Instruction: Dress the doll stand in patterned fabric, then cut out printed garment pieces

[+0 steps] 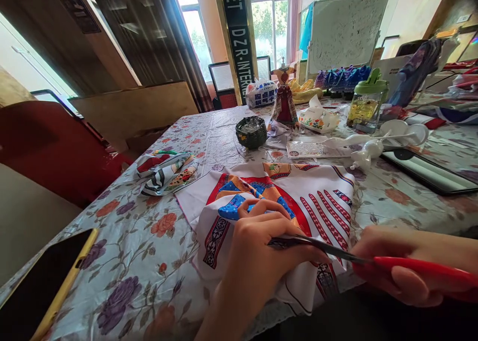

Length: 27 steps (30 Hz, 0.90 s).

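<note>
White cloth (246, 176) printed with red, blue and orange patterns lies on the flowered tablecloth in front of me. My left hand (261, 236) pinches a raised fold of it near the middle, fingers curled over the fabric. From the right, my right hand (407, 261) is wrapped round the red handles of a pair of scissors (332, 249). The blades point left and reach to my left thumb and fingers at the cloth. Where their tips meet the fabric is partly hidden by my left hand.
A yellow-edged phone (48, 281) lies at the left. Folded printed cloth (168, 174), a dark woven basket (251, 132) and a dressed doll figure (284, 104) stand beyond. Farther right are a green-lidded jar (364, 104) and a dark tablet-like device (429, 171).
</note>
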### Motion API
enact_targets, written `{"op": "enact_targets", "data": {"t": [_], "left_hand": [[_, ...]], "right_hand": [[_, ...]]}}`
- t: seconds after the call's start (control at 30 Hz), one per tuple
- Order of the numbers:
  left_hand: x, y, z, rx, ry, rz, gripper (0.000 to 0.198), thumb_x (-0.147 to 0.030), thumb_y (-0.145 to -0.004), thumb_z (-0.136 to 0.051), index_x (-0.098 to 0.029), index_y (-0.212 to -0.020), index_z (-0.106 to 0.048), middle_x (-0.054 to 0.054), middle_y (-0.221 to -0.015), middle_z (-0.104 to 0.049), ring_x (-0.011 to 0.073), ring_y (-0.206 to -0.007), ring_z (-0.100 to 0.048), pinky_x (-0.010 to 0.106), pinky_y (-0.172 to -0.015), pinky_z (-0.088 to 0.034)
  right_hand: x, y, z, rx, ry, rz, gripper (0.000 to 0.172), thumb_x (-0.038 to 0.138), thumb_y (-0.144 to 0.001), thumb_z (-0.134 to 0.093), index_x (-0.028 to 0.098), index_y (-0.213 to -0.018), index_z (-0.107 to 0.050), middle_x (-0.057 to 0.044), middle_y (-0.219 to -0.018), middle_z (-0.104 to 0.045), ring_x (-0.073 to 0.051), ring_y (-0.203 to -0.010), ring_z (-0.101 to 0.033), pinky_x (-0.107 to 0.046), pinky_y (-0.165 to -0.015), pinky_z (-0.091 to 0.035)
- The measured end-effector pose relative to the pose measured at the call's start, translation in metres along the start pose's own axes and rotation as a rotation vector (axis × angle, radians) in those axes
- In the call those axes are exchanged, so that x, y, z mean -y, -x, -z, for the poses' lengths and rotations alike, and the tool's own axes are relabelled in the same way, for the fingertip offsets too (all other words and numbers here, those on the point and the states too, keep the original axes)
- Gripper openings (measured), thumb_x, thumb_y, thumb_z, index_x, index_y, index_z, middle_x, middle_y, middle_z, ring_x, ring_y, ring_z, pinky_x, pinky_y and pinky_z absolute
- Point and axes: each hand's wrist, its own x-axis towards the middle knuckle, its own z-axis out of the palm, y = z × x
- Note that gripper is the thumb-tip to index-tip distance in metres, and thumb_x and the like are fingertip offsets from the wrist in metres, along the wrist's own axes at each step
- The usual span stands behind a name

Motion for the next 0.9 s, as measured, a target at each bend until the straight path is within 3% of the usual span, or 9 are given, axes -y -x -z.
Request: {"op": "enact_targets", "data": {"t": [0.27,0.67,0.9], "left_hand": [[-0.0017,-0.0006,-0.0014,0.000,0.041,0.011,0.015,-0.031,-0.055,-0.083,-0.021,-0.060,-0.072,-0.002,-0.060,-0.066,0.0157,-0.075,-0.058,0.028,-0.075,-0.041],[-0.0001,-0.0014,-0.0003,-0.011,0.014,-0.018,0.019,-0.034,-0.054,-0.083,-0.022,-0.061,-0.071,-0.004,-0.062,-0.065,0.0151,-0.076,-0.059,0.029,-0.077,-0.040],[0.0009,0.0006,0.0021,0.012,0.002,0.001,0.022,-0.036,-0.053,-0.083,-0.022,-0.063,-0.069,-0.004,-0.064,-0.067,0.0168,-0.080,-0.060,0.031,-0.079,-0.040]], "right_hand": [[0.0018,-0.0004,-0.0003,0.057,-0.004,0.042,0.026,0.034,-0.061,-0.060,0.017,-0.072,-0.043,0.007,-0.051,-0.035,-0.003,-0.042,-0.031,-0.015,-0.040,-0.024],[-0.0070,-0.0048,0.0034,0.033,0.008,0.001,0.026,0.037,-0.064,-0.058,0.018,-0.079,-0.048,0.007,-0.048,-0.037,-0.004,-0.040,-0.033,-0.014,-0.037,-0.026],[-0.0070,-0.0037,0.0062,0.071,0.055,0.033,0.017,0.031,-0.067,-0.055,0.015,-0.068,-0.050,0.005,-0.051,-0.037,-0.002,-0.040,-0.031,-0.012,-0.034,-0.024]]}}
